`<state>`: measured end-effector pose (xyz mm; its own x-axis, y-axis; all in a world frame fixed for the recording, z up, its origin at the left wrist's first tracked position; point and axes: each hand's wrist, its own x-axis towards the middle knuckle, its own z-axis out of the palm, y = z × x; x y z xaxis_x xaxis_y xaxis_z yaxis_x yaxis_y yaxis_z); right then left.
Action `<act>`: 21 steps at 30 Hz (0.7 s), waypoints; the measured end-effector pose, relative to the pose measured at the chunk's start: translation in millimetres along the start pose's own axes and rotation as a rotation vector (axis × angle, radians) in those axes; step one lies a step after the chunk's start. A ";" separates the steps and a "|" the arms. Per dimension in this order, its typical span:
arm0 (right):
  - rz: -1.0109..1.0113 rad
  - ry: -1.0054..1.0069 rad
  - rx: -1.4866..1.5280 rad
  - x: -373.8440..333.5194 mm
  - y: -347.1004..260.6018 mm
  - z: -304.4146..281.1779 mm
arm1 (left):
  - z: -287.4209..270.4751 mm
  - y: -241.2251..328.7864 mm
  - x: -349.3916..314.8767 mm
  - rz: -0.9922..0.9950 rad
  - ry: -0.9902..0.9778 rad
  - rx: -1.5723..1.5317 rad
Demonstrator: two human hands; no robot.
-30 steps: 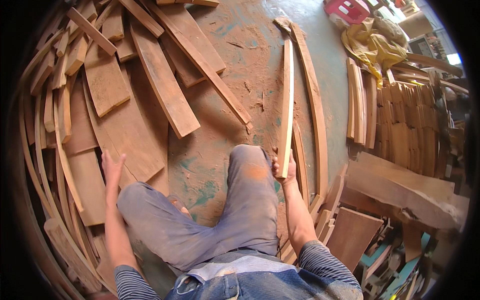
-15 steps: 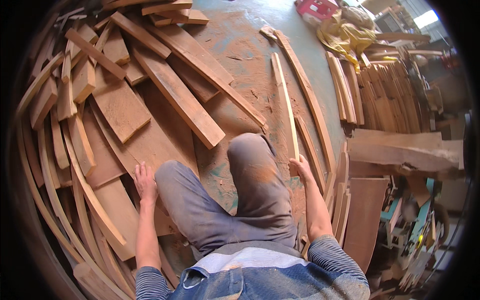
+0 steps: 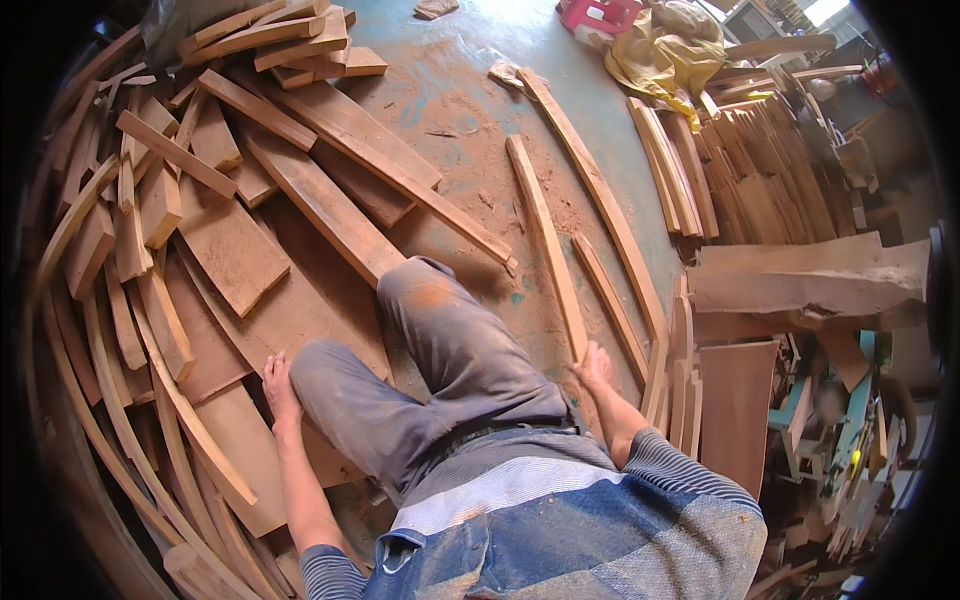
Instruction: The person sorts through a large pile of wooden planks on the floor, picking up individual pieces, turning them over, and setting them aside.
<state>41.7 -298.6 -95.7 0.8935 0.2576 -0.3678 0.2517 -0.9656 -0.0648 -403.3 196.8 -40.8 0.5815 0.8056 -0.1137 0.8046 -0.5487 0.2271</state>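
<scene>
My right hand [image 3: 593, 368] is closed round the near end of a long, narrow wooden strip [image 3: 545, 240], which stretches away from me over the dusty floor. My left hand [image 3: 281, 392] lies with its fingers out beside my left knee, against a wide wooden board [image 3: 237, 440]; it holds nothing. To the right of the held strip lie a shorter wooden strip [image 3: 612, 305] and a longer, slightly curved one [image 3: 600, 195].
A large heap of planks and offcuts [image 3: 235, 255] fills the left. Stacked boards [image 3: 770, 170], a thick slab [image 3: 810, 285] and an upright panel [image 3: 735, 410] stand on the right. A yellow sack [image 3: 665, 60] and a pink crate [image 3: 600, 15] are at the back.
My right hand has drawn closer to my body with the strip, whose broad face now shows. My right knee has swung left. My left hand stays beside the left knee.
</scene>
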 end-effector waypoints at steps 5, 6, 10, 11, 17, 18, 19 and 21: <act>0.046 -0.079 0.161 5.2 -9.4 29.3 | -6.9 -15.0 5.8 -0.059 0.032 -0.107; 0.036 -0.069 0.202 6.9 -9.1 35.4 | -10.7 -18.9 6.0 -0.107 0.019 -0.143; 0.215 -0.067 0.645 7.7 -12.3 27.6 | -37.3 -4.3 30.7 -0.254 0.081 -0.209; 0.223 -0.044 0.702 8.8 -11.4 23.8 | -48.1 16.4 39.1 -0.317 0.070 -0.269; 0.197 0.010 0.935 26.4 -17.2 -17.3 | -42.5 101.5 79.4 -0.156 0.043 -0.300; 0.196 0.023 0.962 28.8 -14.0 -15.5 | -35.1 107.6 81.2 -0.168 0.023 -0.305; 0.193 0.034 0.987 31.9 -12.2 -13.1 | -29.6 111.4 80.3 -0.157 0.021 -0.289; 0.173 0.099 1.052 38.4 -7.5 -3.2 | -17.7 116.4 74.3 -0.140 0.021 -0.258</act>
<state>75.3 -281.4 -106.4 0.9245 0.0706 -0.3746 -0.2859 -0.5217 -0.8038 -268.5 196.8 -5.7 0.4623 0.8753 -0.1419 0.8181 -0.3593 0.4490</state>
